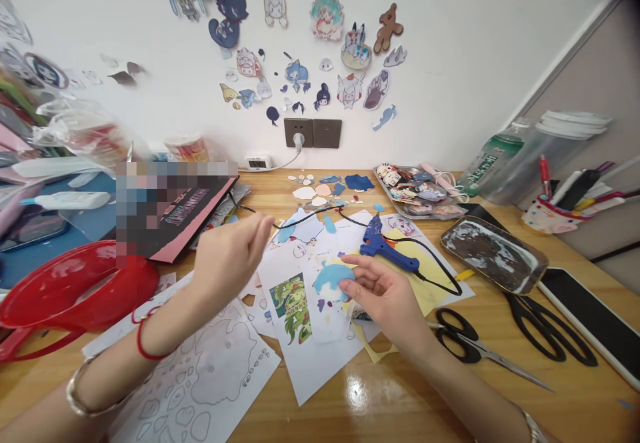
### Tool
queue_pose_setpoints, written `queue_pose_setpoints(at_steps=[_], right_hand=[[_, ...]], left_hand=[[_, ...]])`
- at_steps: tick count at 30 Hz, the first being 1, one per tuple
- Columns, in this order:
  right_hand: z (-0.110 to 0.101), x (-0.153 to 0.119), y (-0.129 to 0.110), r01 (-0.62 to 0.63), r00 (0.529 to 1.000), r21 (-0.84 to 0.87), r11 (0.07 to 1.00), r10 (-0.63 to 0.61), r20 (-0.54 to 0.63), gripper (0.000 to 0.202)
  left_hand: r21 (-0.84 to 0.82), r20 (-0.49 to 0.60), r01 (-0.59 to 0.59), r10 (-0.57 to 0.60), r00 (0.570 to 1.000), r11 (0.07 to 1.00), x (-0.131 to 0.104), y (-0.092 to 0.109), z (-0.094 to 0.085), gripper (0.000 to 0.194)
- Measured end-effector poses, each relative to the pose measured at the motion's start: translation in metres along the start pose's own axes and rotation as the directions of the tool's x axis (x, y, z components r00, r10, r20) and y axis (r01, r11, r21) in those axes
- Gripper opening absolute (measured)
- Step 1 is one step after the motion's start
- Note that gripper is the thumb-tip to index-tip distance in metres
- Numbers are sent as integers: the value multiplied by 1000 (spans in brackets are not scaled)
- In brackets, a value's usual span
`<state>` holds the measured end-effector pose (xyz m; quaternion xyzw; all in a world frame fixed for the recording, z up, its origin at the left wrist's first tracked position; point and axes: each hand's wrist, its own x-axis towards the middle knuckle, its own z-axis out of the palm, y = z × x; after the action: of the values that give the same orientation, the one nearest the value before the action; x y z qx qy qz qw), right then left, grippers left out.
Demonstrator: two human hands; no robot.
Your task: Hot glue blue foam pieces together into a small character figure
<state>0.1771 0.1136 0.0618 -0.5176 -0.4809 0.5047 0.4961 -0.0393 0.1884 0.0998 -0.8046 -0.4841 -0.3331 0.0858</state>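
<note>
My right hand pinches a light-blue and white cutout between thumb and fingers, above the papers. My left hand is raised over the left of the papers, its fingers curled and pressed together; whatever they hold, if anything, is hidden. A black cord runs behind its fingertips. Just beyond my right hand lies a blue glue gun on yellow paper. White sheets and a green printed picture lie under and between my hands. Small blue scraps lie farther back.
To the right are scissors, a second black-handled pair, a stained tray and a phone. A red basin stands left, near a pencil-drawn sheet. Cutouts fill a tray at the back.
</note>
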Motion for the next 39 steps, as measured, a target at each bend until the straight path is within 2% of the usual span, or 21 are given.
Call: queue_pose_setpoints(at_steps=[2,5,7,9,12,14,16,18,21,22,24,25,26,27,28,29,30,32,34,37,39], right_hand=[[0,0,0,1,1000,10,1000,-1,-13,31],[0,1,0,-10,1000,32,999,11,-25,31],[1,1,0,-21,999,48,999,22,-23,31],[1,1,0,-23,1000,56,998,24,-17,32],[1,1,0,-10,1000,49,999,11,-20,31],[-1,2,0,5,999,46,999,-3,-35,30],[-2,3,0,21,998,51,998,-18,-60,29],[-3,5,0,28,996,62,998,-22,-87,29],[-4,6,2,25,995,74,997,-17,-100,30],[-4,6,2,23,995,70,997,-17,-97,30],[-4,6,3,29,996,47,998,-25,-83,30],[-4,6,3,35,996,33,999,-33,-77,30],[-4,6,3,40,997,21,999,-39,-67,29],[-4,5,3,44,998,14,999,-43,-55,28],[-4,5,3,46,998,12,999,-46,-42,27],[-3,4,2,47,998,13,999,-47,-29,27],[-3,3,2,46,999,17,999,-46,-19,26],[-2,2,1,47,999,19,999,-47,-6,26],[-1,1,0,56,998,21,998,-56,6,25],[1,-1,-1,80,996,18,997,-80,29,23],[1,-2,-1,97,995,11,995,-97,39,23]], left_hand=[[32,68,88,-90,994,996,5,-7,-5,35],[13,212,159,-159,964,987,5,-4,-7,29],[-28,296,197,-180,938,980,3,3,-5,40],[-53,336,214,-185,924,975,3,6,-3,46],[-24,278,272,-255,926,962,10,-8,-4,30],[2,143,330,-327,934,944,16,-30,-8,20],[-25,20,324,-323,946,946,21,-53,-12,27],[-65,-40,283,-286,957,957,24,-68,-15,44],[-236,-66,233,-255,965,943,26,-66,-16,61],[-317,-38,233,-258,965,919,26,-60,-15,58],[-488,127,288,-260,957,824,24,-42,-12,31],[-520,239,319,-224,945,792,22,-32,-9,26],[-587,412,403,-169,895,702,19,-22,-6,39],[-622,513,472,-130,848,624,16,-13,-2,45],[-638,558,515,-118,822,573,12,-5,2,37],[-671,573,535,-98,813,514,7,2,6,20],[-713,579,546,-71,812,440,3,7,9,25],[-759,604,572,8,797,312,-5,17,12,55],[-734,669,645,64,741,212,-9,24,11,62],[-605,795,780,168,583,159,-12,33,3,59],[-538,840,814,219,497,219,-12,37,-1,49]])
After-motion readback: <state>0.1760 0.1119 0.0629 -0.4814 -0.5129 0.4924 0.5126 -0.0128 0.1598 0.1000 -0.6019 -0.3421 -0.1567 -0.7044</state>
